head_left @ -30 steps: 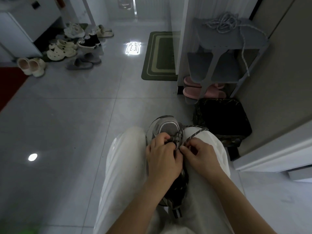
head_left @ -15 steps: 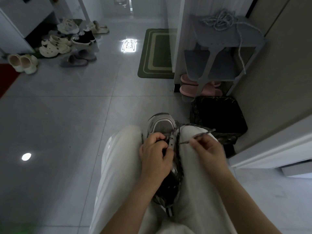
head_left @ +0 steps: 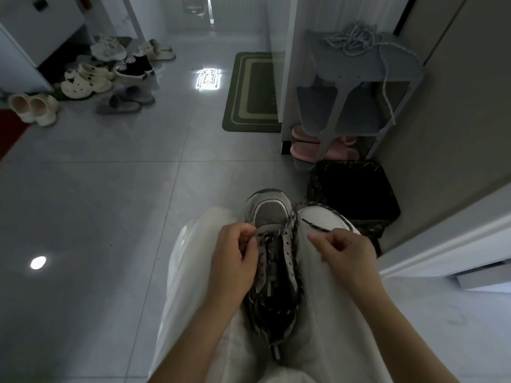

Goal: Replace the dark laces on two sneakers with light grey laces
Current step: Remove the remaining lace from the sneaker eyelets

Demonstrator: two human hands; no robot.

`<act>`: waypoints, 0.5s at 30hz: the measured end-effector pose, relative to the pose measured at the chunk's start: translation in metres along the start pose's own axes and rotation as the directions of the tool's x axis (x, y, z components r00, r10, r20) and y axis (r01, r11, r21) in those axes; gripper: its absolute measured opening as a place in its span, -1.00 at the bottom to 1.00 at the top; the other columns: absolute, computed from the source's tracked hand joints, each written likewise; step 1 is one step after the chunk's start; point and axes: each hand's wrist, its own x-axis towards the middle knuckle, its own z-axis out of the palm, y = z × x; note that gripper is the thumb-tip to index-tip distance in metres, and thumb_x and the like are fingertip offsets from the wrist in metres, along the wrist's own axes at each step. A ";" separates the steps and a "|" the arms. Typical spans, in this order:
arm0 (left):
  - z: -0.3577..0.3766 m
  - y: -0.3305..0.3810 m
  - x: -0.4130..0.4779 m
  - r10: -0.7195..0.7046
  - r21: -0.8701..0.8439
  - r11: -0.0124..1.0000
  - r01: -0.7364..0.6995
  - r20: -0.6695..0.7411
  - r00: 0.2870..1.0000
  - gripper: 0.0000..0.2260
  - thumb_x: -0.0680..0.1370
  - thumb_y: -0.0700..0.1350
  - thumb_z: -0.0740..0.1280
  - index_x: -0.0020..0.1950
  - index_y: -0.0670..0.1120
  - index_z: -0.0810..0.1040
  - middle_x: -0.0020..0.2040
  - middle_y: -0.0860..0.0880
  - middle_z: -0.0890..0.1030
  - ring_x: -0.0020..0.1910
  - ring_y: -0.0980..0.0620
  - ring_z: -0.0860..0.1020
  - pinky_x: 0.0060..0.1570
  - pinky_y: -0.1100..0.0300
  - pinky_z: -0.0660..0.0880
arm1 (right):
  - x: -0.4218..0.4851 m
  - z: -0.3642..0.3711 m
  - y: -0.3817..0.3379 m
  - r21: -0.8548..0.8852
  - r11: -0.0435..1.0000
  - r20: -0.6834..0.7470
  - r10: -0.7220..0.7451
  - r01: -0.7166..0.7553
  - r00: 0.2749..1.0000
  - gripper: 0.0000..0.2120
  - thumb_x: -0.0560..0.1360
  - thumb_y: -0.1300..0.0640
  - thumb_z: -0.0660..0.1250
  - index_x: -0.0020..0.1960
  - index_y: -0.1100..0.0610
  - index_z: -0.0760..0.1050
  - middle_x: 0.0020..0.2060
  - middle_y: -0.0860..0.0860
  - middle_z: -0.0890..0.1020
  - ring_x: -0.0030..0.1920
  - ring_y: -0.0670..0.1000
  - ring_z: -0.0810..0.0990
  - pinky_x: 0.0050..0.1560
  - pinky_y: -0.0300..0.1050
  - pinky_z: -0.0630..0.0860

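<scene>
A grey sneaker (head_left: 269, 214) lies toe-away between my knees, on my white trousers. A dark speckled lace (head_left: 290, 225) runs through only its front eyelets and loops loosely down the right side of the shoe. My left hand (head_left: 235, 258) rests on the sneaker's left side and pinches the lace near the front eyelets. My right hand (head_left: 343, 250) hovers over my right knee and pinches the lace's free end, whose tip sticks out toward the toe. A bundle of light grey laces (head_left: 356, 40) lies on top of a grey rack.
The grey rack (head_left: 359, 76) stands at the right wall, pink slippers (head_left: 301, 147) under it. A black bin (head_left: 356, 189) sits just beyond my right knee. A green mat (head_left: 254, 92) lies ahead. Several shoes (head_left: 88, 81) crowd the far left floor.
My hands have moved apart. The right hand has drawn the lace end out of the eyelets to the right; the left hand has shifted to the shoe's left side.
</scene>
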 end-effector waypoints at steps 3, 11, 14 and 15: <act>-0.010 -0.006 0.003 -0.059 0.108 0.993 0.048 0.104 0.993 -0.80 0.48 -0.14 0.38 -0.15 0.16 0.44 -0.11 0.07 0.51 -0.13 0.17 0.52 -0.09 0.24 0.49 | -0.014 0.012 -0.012 -0.081 0.989 0.132 -0.115 0.127 0.985 -0.67 0.32 -0.24 0.38 -0.34 0.02 0.50 -0.47 -0.08 0.54 -0.42 -0.14 0.48 -0.32 -0.17 0.45; -0.010 0.009 0.012 0.033 0.221 0.972 -0.083 0.222 0.975 -0.89 0.46 -0.13 0.39 -0.14 0.03 0.49 -0.17 0.13 0.44 -0.21 0.12 0.47 -0.17 0.21 0.44 | -0.020 0.024 -0.028 -0.288 0.918 0.321 -0.177 0.274 0.930 -0.61 0.29 -0.21 0.46 -0.08 -0.04 0.38 -0.28 -0.14 0.49 -0.29 -0.15 0.47 -0.28 -0.25 0.41; -0.015 0.017 0.013 0.152 0.405 0.884 -0.233 0.224 0.963 -0.96 0.52 -0.11 0.30 -0.12 -0.02 0.47 -0.15 0.07 0.47 -0.20 0.01 0.49 -0.23 0.13 0.41 | -0.018 0.022 -0.026 -0.250 0.930 0.307 -0.189 0.270 0.933 -0.78 0.37 -0.04 0.42 -0.10 -0.03 0.41 -0.32 -0.13 0.52 -0.29 -0.15 0.49 -0.23 -0.15 0.48; -0.018 0.022 0.012 0.185 0.453 0.850 -0.269 0.221 0.958 -0.96 0.54 -0.10 0.28 -0.10 -0.03 0.46 -0.17 0.04 0.51 -0.23 -0.02 0.49 -0.25 0.13 0.37 | -0.018 0.021 -0.027 -0.242 0.934 0.293 -0.188 0.263 0.937 -0.82 0.39 0.00 0.41 -0.11 -0.04 0.42 -0.32 -0.12 0.53 -0.29 -0.14 0.50 -0.21 -0.12 0.50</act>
